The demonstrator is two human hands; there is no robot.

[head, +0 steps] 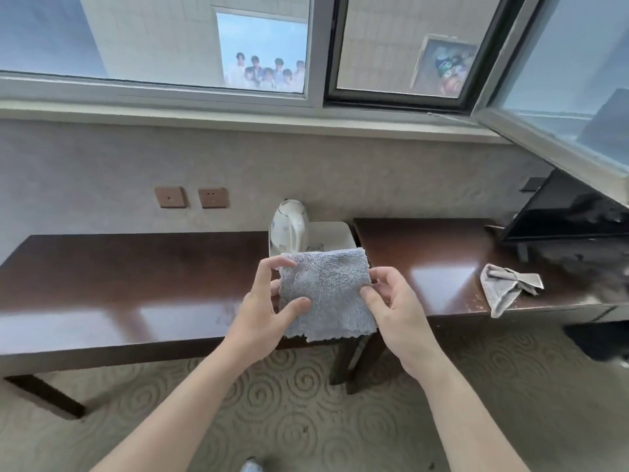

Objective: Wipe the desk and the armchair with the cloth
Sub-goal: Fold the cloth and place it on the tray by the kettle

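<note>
Two bare hands hold a fluffy grey-blue square cloth (326, 294) up in the air in front of the person, above the near edge of the counter. The left hand (263, 308) grips the cloth's left edge, thumb on the front face and fingers curled round the top corner. The right hand (394, 308) pinches the right edge, thumb pressed on the front of the fabric and fingers behind it. The hands are apart, with the cloth stretched flat between them and its lower edge hanging free.

Below and behind the cloth runs a long glossy dark-brown wooden counter (119, 284), which shows as two sections that meet just behind the cloth. On it, right behind the cloth's top edge, stands a white electric kettle (289, 229) on a white rectangular tray (337, 233). Well to the right, a second, crumpled grey ribbed cloth (507, 287) lies on the counter with one corner drooping over the front edge. At the far right end stands a black flat screen (571, 212), tilted.

On the beige wall above the counter sit two copper-coloured square wall plates (190, 197), side by side. Higher up is a grey-framed window (316, 49), with one pane swung open at the right. The floor is a beige carpet with swirl patterns (289, 403).
</note>
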